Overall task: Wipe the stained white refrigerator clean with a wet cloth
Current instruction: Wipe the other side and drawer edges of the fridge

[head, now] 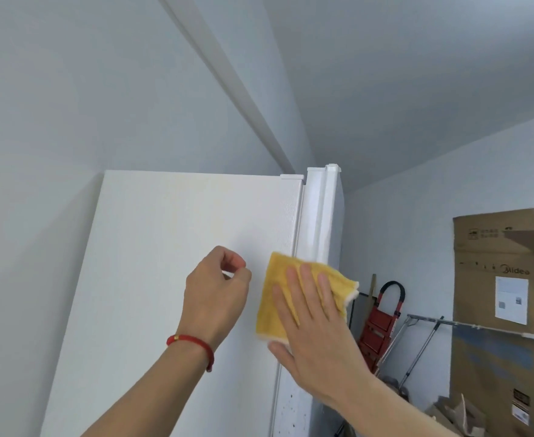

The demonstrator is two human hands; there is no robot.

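The right hand presses a yellow cloth flat-fingered against the white refrigerator; the left hand hovers beside it, fingers curled on nothing. A red step ladder and cardboard box stand to the right.

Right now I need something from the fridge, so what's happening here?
A person is wiping the white refrigerator. The right hand presses a yellow cloth flat against its side panel, near the front edge. The left hand, fingers curled and holding nothing, hovers beside it. Dark specks still show lower down along the edge.
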